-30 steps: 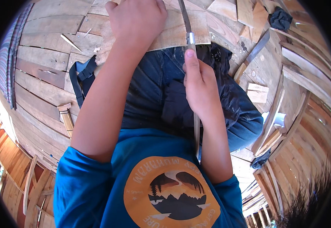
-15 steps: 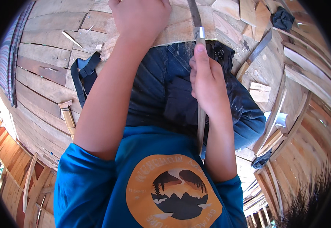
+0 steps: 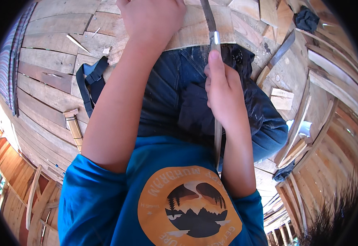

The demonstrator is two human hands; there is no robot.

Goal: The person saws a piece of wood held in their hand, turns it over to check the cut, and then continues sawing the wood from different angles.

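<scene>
My right hand (image 3: 224, 88) is wrapped round the long wooden handle of a knife (image 3: 218, 135), with the thumb stretched along it below a shiny metal collar. The dark, slightly curved blade runs up past the top edge, so its tip is out of sight. My left hand (image 3: 153, 20) is over a pale wooden board (image 3: 195, 30) that lies across the far side of my lap. Only the back of this hand shows; its fingers are cut off by the top edge, and whatever they hold is hidden. Dark cloth (image 3: 197, 106) lies on my jeans under the knife handle.
A machete (image 3: 281, 51) with a wooden handle lies on the plank floor to the right. Near it are a small wood block (image 3: 281, 98) and a black cloth (image 3: 306, 19). A black strap (image 3: 92, 82) and a wood-and-bamboo piece (image 3: 73, 127) lie left. Curved planks (image 3: 331, 84) line the right.
My right hand and the knife have come slightly down toward my body. My left hand stays in nearly the same place.
</scene>
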